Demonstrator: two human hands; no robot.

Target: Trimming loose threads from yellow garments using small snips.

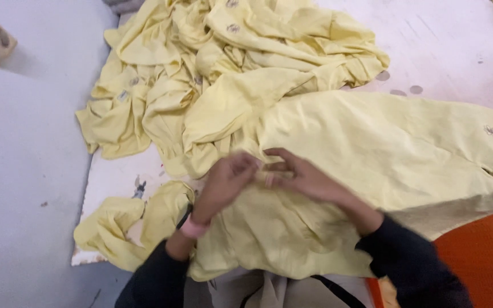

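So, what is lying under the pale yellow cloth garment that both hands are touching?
Under the pale yellow cloth garment a white worktable shows at its edges, and an orange plastic seat at lower right. The left hand and right hand rest on top. Anything beneath its middle is covered.

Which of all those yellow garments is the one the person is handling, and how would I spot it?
Start at the white worktable, with a rumpled heap of pale yellow cloth garments at its far side. The handled pale yellow garment lies nearest the person, with the left hand and right hand meeting on it. Unlike the heap, it is spread fairly flat, beside an orange plastic seat.
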